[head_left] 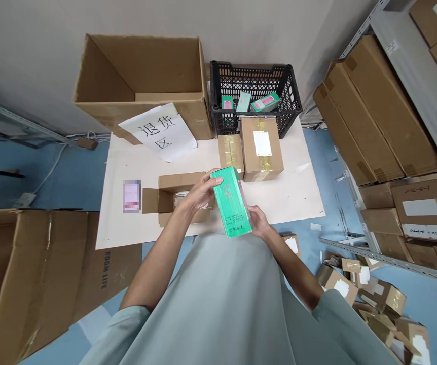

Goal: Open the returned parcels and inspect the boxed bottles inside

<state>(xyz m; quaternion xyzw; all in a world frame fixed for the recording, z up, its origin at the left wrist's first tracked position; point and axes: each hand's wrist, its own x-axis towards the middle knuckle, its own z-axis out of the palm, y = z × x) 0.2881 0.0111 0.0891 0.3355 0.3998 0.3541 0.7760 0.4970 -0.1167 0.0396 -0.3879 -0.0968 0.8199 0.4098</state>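
Note:
A green box (230, 205) with dark printed characters is held tilted between both hands, close to my body over the table's front edge. My left hand (200, 191) grips its upper left corner, thumb on the printed face. At its lower right side, my right hand (257, 221) supports it, with part of the fingers hidden behind. Under and beside my left hand stands an open small cardboard box (165, 202), its flaps spread and something white inside. Two taped cardboard boxes, a smaller one (230, 152) and a larger one (274, 152), stand just beyond the green box.
A black plastic crate (249, 76) with several green and pink boxes stands at the back. Left of it is a large open carton (138, 114) with a paper sign (161, 134). A blurred card (131, 196) lies left. Shelves with cartons (386, 111) flank the right.

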